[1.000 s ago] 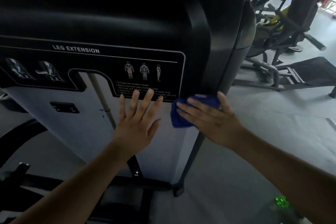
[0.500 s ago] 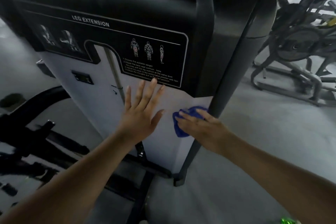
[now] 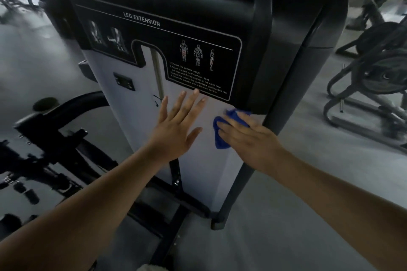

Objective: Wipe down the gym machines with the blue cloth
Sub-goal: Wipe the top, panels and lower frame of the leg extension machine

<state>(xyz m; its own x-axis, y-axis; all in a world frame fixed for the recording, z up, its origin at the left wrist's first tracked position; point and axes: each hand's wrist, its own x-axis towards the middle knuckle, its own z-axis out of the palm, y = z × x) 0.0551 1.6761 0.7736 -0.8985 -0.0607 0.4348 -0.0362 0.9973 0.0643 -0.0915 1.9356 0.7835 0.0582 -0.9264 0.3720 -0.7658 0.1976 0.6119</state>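
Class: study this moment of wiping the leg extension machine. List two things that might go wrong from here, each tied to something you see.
1. The blue cloth is bunched under the flat right hand, not gripped; it may slip out or clean only a narrow strip.
2. The left hand rests bare on the white panel, so it may leave fresh prints and cover a patch that gets missed.

Your left hand point(image 3: 176, 130) and right hand point(image 3: 248, 138) are bare. Your left forearm point(image 3: 88, 200) and right forearm point(image 3: 341, 191) are bare to the edge of view. Short, plain nails show on your left fingers point(image 3: 189, 103). A scrap of pale cloth point(image 3: 152, 267) at the bottom edge may be your clothing.
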